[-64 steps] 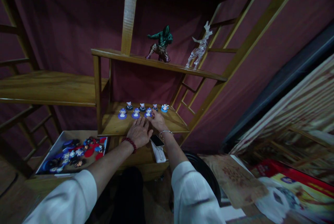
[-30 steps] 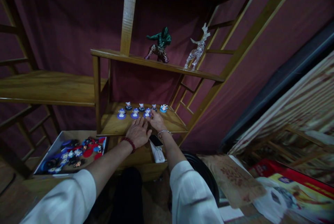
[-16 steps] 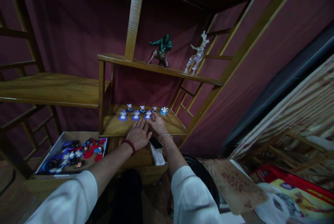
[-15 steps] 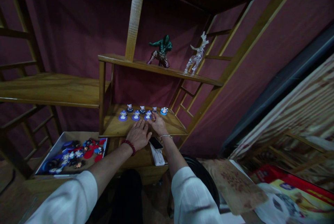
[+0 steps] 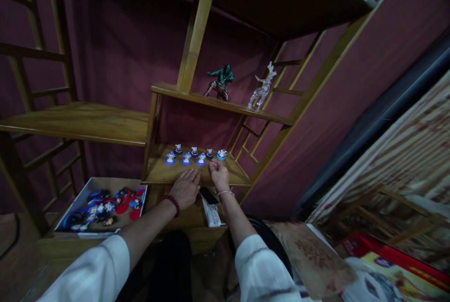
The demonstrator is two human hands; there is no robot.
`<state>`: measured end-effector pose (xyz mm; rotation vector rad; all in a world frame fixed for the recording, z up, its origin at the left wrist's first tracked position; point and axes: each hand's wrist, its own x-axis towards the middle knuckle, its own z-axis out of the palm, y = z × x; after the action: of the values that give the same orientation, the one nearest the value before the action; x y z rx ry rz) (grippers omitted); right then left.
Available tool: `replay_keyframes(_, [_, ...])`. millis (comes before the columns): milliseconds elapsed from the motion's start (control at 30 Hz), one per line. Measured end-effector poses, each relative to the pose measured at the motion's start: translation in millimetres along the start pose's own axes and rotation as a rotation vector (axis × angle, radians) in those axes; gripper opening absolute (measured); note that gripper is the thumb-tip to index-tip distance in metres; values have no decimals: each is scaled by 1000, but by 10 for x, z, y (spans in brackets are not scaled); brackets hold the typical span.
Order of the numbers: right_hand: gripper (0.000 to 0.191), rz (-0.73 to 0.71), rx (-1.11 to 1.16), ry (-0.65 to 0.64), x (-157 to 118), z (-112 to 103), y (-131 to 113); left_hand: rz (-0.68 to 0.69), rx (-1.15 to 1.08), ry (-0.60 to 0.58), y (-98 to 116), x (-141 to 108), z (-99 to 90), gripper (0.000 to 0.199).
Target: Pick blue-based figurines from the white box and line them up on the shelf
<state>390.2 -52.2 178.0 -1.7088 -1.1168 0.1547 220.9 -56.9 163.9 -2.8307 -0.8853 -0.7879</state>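
Observation:
Three small white figurines on purple bases, the rightmost one (image 5: 201, 159) nearest my hands, form the front row on the low wooden shelf (image 5: 160, 174). Behind them stand three figurines on dark bases (image 5: 194, 152) and one on a blue base (image 5: 221, 154). My left hand (image 5: 186, 188) lies flat at the shelf's front edge, its fingers extended and holding nothing. Just right of the rightmost purple figurine, my right hand (image 5: 219, 174) has its fingertips curled together over the shelf; anything between them is hidden.
At the lower left is an open box (image 5: 119, 231) of jumbled figurines. A dark phone (image 5: 208, 195) and a white object (image 5: 212, 215) lie between my forearms. Above, the upper shelf (image 5: 168, 89) holds a green figure (image 5: 222, 81) and a clear deer (image 5: 261, 90).
My right hand has drawn back from the rightmost purple figurine and sits slightly to its right. My left hand still rests at the shelf edge. The camera view has shifted.

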Motion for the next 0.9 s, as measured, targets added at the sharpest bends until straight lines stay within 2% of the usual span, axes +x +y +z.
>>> replay_keyframes(200, [27,-51,42,15,106,-31,-61,-9,-35,-36,7,-9,-67,42])
replay_keyframes(400, [25,-129,35,-55,411,-12,-210,-11,-52,-8,-2,48,-77,36])
replay_keyframes(600, [26,-223,-156,-337,785,98,-354,2,-75,37,-31,70,-69,33])
replay_keyframes(733, [28,-291,-279,-459,995,230,-398,9,-77,15,-44,68,-67,33])
replay_keyframes(900, [33,-285,-351,-586,1175,407,-406,6,-77,-10,-32,79,-98,33])
